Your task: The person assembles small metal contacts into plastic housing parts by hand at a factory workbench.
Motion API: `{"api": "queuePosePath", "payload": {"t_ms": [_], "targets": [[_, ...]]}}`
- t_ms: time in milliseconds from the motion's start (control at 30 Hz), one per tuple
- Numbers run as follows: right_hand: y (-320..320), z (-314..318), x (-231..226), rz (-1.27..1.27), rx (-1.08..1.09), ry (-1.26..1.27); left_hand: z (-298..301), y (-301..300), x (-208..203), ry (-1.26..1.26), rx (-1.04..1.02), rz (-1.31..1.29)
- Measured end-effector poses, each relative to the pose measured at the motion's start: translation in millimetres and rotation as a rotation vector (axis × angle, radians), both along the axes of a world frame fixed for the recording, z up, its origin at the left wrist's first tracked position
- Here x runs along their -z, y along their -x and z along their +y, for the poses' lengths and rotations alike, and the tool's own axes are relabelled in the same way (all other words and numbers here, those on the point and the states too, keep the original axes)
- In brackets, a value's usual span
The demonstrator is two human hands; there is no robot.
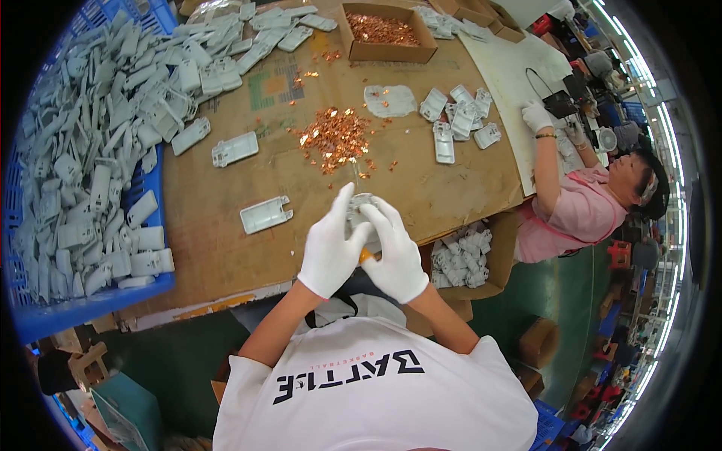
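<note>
The grey plastic housing (359, 212) sits between both hands, held above the near edge of the table (218, 225), just short of the pile of copper contacts (335, 139). I judge the part light and rigid: a thin moulded shell, not fragile in bulk, though its tabs and thin edges could likely snap if levered. The smooth plastic may slide against cloth gloves, so I would grip it by the long side edges, not the flat face.

My left hand (331, 252), in a white glove, is closed about the housing from the left, thumb raised along its side. My right hand (395, 259), also gloved, is closed on it from the right; a small orange piece shows at its lower fingers, but I cannot tell what it is.

Single housings (265, 215) lie loose on the cardboard sheet covering the table. A blue crate (45, 316) heaped with the same grey parts stands at the left. A cardboard box (385, 52) of copper pieces stands at the far edge. A second person (579, 210) in pink works at the right.
</note>
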State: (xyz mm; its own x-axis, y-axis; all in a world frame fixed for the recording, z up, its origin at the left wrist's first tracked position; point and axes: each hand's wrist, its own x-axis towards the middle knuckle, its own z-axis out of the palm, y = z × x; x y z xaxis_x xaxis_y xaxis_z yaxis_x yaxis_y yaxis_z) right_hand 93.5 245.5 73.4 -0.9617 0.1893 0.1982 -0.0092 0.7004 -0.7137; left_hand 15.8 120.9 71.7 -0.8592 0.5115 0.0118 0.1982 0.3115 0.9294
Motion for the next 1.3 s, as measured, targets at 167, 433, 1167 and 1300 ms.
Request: {"api": "queuePosePath", "payload": {"t_ms": [167,433,1167,1300], "targets": [[56.0,65.9,33.4,0.095,0.233,-0.234,5.9,43.0,9.8,0.131,0.067,0.199],[122.9,239.0,22.3,0.014,0.669,-0.800,-87.9,124.5,65.3,0.571,-0.231,0.596],[171.7,89.6,44.8,-0.459,0.293,-0.534,-130.3,94.5,62.2,0.510,-0.545,0.286],[188.4,75.4,32.3,-0.563,0.297,-0.682,-139.8,98.5,57.4,0.075,-0.570,0.303]]}}
